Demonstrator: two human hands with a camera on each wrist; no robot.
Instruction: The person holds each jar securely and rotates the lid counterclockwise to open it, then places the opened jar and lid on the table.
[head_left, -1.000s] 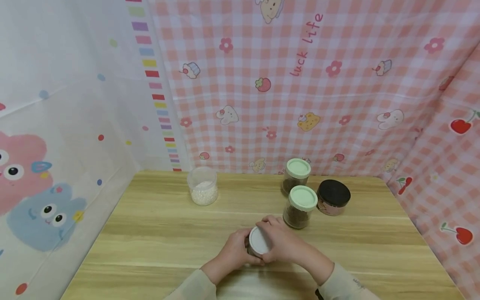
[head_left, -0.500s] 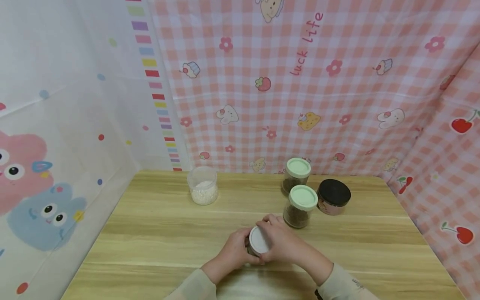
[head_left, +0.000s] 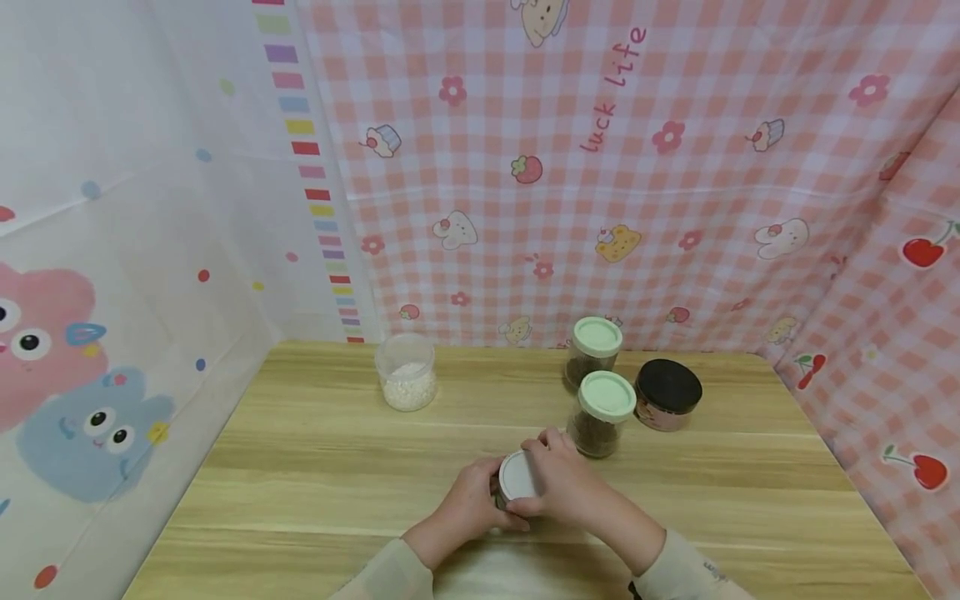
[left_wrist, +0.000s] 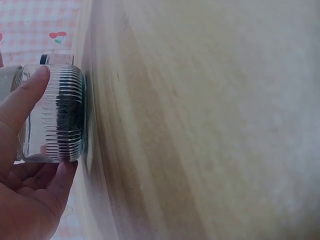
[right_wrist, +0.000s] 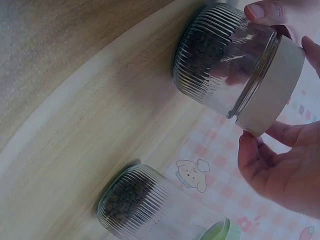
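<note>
A ribbed glass jar [right_wrist: 212, 60] with dark contents in its lower part stands on the table near the front. Its white lid [head_left: 516, 475] sits over the mouth. My left hand [head_left: 472, 500] grips the glass body, thumb on one side and fingers on the other, as the left wrist view shows. With thumb and fingertips my right hand [head_left: 568, 485] holds the lid by its rim. Just beyond the right hand is a green-lidded jar [head_left: 600, 421] with dark contents, apart from the hand in the right wrist view.
Behind that jar stands a second green-lidded jar [head_left: 592, 350]. To their right is a low, black-lidded tub [head_left: 667, 396]. A clear open container [head_left: 406, 375] with white grains stands at the back left. Patterned cloth [head_left: 570, 183] hangs behind the wooden table [head_left: 315, 475].
My right hand has shifted slightly around the lid's rim, its thumb and fingers in a new place. The left hand and the jar stay where they were.
</note>
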